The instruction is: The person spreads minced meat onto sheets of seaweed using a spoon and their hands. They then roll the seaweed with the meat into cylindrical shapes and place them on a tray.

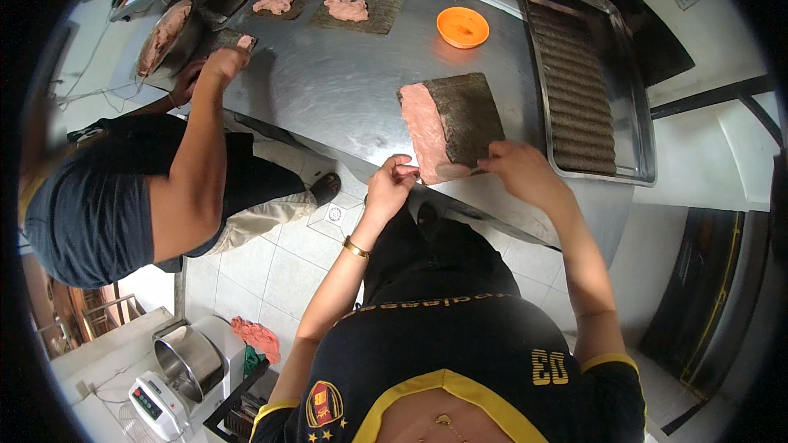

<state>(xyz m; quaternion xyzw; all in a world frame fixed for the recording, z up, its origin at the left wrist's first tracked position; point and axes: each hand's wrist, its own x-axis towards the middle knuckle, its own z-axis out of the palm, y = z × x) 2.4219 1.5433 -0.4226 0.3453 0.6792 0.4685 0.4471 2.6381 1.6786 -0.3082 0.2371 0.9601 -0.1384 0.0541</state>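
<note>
A dark seaweed sheet (pixel 472 111) lies on the steel table in front of me. Pink meat paste (pixel 425 127) covers a long strip down its left side. My left hand (pixel 389 184) pinches the sheet's near left corner between thumb and finger. From the right, my right hand (pixel 515 166) grips what looks like a spoon (pixel 453 171). Its rounded end touches the near end of the paste; the handle is mostly hidden in my fingers.
An orange bowl (pixel 463 27) stands beyond the sheet. Right of it, a metal tray (pixel 640 127) holds several dark rolls (pixel 579 82). At far left, a co-worker's hand (pixel 226 64) is beside a paste-filled metal bowl (pixel 168 37). Two more seaweed sheets (pixel 386 12) carry paste lumps.
</note>
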